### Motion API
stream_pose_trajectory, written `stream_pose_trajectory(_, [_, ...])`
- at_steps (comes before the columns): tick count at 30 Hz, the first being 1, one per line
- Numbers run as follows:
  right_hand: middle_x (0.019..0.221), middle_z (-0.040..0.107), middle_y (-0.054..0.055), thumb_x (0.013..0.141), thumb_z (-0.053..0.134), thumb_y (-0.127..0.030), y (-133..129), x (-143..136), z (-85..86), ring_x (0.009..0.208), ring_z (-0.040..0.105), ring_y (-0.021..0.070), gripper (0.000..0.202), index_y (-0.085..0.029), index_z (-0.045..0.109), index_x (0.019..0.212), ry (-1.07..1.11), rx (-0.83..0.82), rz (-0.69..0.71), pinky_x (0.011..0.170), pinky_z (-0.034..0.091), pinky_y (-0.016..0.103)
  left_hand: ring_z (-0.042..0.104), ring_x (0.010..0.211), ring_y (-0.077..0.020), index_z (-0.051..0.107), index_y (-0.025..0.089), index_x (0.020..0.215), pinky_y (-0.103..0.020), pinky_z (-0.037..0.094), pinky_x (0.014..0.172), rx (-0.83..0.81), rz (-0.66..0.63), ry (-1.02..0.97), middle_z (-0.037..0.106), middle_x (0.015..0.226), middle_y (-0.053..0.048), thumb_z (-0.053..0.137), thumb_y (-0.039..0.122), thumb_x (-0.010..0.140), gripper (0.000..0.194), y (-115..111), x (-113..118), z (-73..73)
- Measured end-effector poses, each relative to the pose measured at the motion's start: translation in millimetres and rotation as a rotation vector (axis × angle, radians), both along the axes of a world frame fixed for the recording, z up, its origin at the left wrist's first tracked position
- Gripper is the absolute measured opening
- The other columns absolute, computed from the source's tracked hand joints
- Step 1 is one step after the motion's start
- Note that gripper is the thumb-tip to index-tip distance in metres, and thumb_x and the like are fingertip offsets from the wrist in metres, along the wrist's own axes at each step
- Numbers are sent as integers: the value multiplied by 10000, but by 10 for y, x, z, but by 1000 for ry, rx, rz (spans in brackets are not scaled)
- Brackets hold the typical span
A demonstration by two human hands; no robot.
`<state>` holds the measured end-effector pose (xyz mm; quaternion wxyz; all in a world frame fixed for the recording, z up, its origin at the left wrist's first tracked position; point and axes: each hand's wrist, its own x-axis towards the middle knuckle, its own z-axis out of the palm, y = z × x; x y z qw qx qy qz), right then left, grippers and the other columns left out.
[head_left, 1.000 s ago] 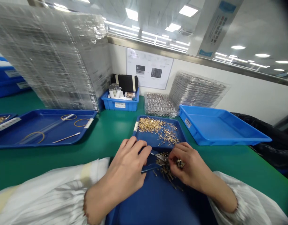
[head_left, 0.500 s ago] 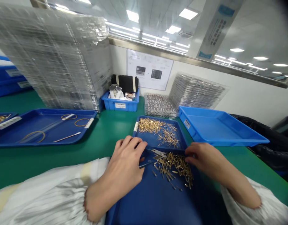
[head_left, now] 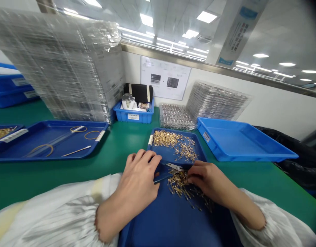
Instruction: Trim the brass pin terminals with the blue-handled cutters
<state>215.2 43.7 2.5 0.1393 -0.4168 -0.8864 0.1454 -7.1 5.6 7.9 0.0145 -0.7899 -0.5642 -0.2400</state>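
Head view: I have my left hand [head_left: 139, 181] over the upper left part of a large, deep-blue tray [head_left: 173, 223], its fingers curled around the handles of a blue-handled, silvery metal hand tool [head_left: 175, 168]. The handles stand apart, and the tool's metal end points right, over the edge of a loose pile of small, slim, brass-coloured metal pieces [head_left: 180, 187] in that tray. My right hand [head_left: 211, 181] is at the pile's right side, thumb and forefinger drawn close together by the tool's tip; I can't tell whether they pinch a piece.

Just beyond, a smaller dark-blue tray [head_left: 161, 151] holds thin gold-coloured pins [head_left: 165, 138]. To its right, a bright-blue rectangular tray [head_left: 240, 139] sits on the green bench [head_left: 124, 147]. Behind the smaller tray are stacked clear plastic trays [head_left: 177, 116] and, left of them, a light-blue bin [head_left: 133, 117] of supplies. Over on the left, a wide navy tray [head_left: 62, 137] carries yellowish elastic bands [head_left: 93, 134] and a white-tipped swab [head_left: 77, 151].
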Motion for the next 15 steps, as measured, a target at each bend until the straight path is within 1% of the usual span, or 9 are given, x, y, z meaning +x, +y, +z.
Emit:
stream_pose_trajectory(5, [780,587,26,822,492,-97,6,-9,22,680,563,125,182,-184,648,786,118,-15,26,651,434,224,462,939,-252,538,180,974,-418,355,785,-23,11,3,565,991,-65,498,61,636,361,5,1,2])
stream_pose_trajectory(9, [781,587,26,816,498,-98,-7,-35,45,676,562,123,152,-174,628,798,162,13,-6,618,427,217,454,941,-253,540,179,982,-430,348,802,-39,-1,25,558,990,-63,496,59,652,354,-2,3,2])
stream_pose_trajectory(12, [766,584,23,822,500,-111,-29,-44,31,660,560,125,147,-181,629,813,137,80,-40,611,425,219,450,943,-247,541,185,989,-445,332,839,-40,-40,44,549,1002,-61,484,67,688,328,-14,3,-5])
stream_pose_trajectory(15, [775,582,30,841,468,-105,-61,-54,7,666,565,128,184,-190,631,829,117,212,-36,624,431,221,449,944,-246,539,185,1000,-457,324,859,-36,-62,46,545,1007,-65,472,63,703,329,-19,4,-8])
